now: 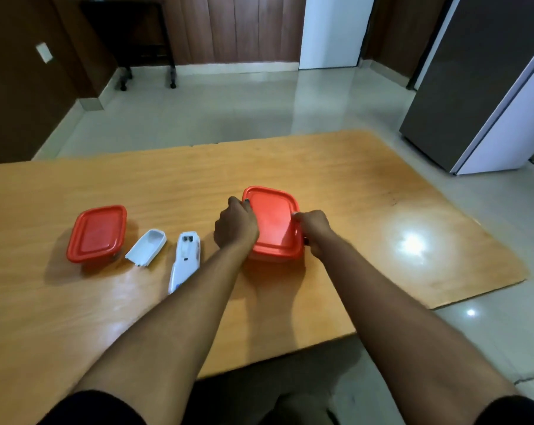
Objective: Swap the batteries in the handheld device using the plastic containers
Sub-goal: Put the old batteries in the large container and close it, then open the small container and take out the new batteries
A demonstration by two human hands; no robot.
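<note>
Two plastic containers with red lids stand on the wooden table [382, 216]. The right container [273, 223] sits between my hands, its lid on. My left hand [235, 223] grips its left edge, and my right hand [313, 230] pinches the lid's right rim. The left container [97, 233] stands shut, untouched. Between them lies the white handheld device [186, 262], back side up with its battery bay open; I cannot tell whether batteries are inside. Its white battery cover [146, 247] lies loose beside it, inner side up.
The table's near edge runs under my forearms, and its right corner is close to the right container. Beyond the table is a glossy tiled floor, a grey refrigerator [480, 87] at the right and a dark rolling stand [136, 41] at the far left.
</note>
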